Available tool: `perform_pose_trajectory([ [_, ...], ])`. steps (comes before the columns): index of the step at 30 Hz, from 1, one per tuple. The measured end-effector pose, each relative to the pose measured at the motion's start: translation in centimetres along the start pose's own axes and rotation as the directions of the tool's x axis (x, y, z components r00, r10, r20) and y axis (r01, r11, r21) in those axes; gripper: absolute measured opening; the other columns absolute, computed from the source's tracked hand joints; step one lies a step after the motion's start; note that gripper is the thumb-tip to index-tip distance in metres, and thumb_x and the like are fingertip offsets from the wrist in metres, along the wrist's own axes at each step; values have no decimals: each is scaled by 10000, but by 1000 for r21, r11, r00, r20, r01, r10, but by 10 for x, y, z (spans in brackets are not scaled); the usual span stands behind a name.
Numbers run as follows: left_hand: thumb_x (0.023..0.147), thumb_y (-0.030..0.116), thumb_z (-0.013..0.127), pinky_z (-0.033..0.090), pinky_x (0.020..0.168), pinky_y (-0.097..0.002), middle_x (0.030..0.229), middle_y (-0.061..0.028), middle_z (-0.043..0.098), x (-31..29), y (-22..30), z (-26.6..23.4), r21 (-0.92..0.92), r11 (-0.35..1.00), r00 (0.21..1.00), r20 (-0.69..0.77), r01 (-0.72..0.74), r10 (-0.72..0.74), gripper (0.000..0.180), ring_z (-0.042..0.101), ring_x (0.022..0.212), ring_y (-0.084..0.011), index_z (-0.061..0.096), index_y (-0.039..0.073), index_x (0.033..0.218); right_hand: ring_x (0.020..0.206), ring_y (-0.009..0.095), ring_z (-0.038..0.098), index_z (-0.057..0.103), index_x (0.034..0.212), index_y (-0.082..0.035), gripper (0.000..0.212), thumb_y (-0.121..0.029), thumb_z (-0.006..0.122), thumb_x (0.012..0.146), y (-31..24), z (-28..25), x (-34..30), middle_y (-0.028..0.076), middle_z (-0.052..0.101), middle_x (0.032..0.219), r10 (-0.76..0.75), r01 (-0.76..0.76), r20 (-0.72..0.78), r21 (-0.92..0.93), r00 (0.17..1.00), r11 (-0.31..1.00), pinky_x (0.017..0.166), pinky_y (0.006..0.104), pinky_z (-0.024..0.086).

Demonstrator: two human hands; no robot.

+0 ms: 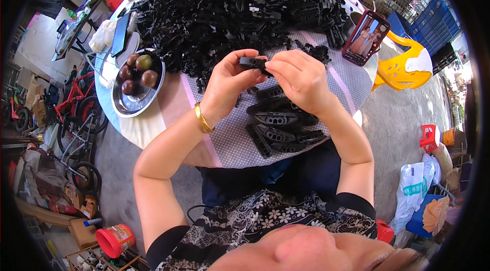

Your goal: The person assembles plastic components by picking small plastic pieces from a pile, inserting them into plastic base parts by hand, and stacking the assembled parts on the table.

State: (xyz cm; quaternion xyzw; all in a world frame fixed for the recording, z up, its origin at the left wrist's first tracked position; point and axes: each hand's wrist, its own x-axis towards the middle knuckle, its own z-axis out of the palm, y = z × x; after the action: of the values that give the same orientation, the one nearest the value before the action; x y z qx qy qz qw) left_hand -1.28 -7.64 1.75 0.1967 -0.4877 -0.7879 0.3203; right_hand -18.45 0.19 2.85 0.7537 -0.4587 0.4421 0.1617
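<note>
My left hand (232, 83) is closed on a small black plastic part (251, 61), pinched between thumb and fingers above the table. My right hand (300, 78) comes in from the other side, its thumb and fingertips pressed together at the part's right end. Whether it grips a second small piece there is hidden by the fingers. Below the hands lie several longer black plastic pieces with slots and holes (278, 118), grouped near the table's front edge. Just beyond my hands rises a large heap of small black plastic parts (235, 10).
On the left of the round cloth-covered table (168, 138) stands a metal bowl (133, 111) with several dark round fruits. A phone (365, 38) showing a picture stands at the right edge, before a yellow chair (403, 69). Bicycles (76, 133) and a red bucket (115, 240) are at left.
</note>
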Motion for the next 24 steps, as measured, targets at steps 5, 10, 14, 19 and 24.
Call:
perform_pose_trajectory([
  [5, 881, 19, 581, 524, 862, -300, 1172, -149, 583, 1, 3, -1, -23, 1000, 1000, 4, 1, -1, 395, 631, 916, -165, 451, -10, 1253, 756, 266, 624, 632, 853, -45, 153, -39, 686, 710, -4, -2, 3, 82, 629, 875, -70, 74, 69, -52, 995, 996, 646, 329, 519],
  [10, 871, 9, 586, 525, 797, -242, 1120, -117, 609, -5, 12, 5, 378, 906, 982, 58, -190, 182, 333, 618, 888, -109, 506, -28, 1192, 860, 150, 648, 610, 1040, 41, 259, -55, 652, 804, 4, 3, 1, 93, 670, 963, 495, -700, 527, 658, 691, 277, 724, 262, 512],
  [14, 852, -21, 581, 504, 772, -219, 1080, -98, 636, -12, 11, 9, 556, 748, 929, 154, -363, 336, 310, 605, 883, -80, 526, -29, 1157, 826, 97, 631, 603, 1061, 63, 266, -56, 642, 826, 0, -5, 2, 77, 684, 866, 491, -737, 554, 560, 673, 379, 733, 227, 497],
  [19, 840, -16, 603, 509, 789, -247, 1085, -87, 641, -18, 16, 17, 575, 736, 926, 114, -357, 360, 310, 615, 931, -114, 547, -22, 1144, 805, 78, 616, 616, 1064, 28, 240, -69, 637, 846, 5, -11, 6, 61, 679, 918, 419, -679, 536, 551, 733, 485, 727, 227, 492],
  [24, 754, 51, 679, 487, 899, -381, 1158, -121, 611, -19, -5, 20, 551, 158, 564, 728, -820, 389, 445, 608, 1045, -280, 566, 36, 1185, 786, 134, 654, 590, 1128, -17, 319, -196, 639, 869, 60, -15, 22, 62, 679, 959, 548, -678, 402, 484, 733, 553, 731, 249, 506],
])
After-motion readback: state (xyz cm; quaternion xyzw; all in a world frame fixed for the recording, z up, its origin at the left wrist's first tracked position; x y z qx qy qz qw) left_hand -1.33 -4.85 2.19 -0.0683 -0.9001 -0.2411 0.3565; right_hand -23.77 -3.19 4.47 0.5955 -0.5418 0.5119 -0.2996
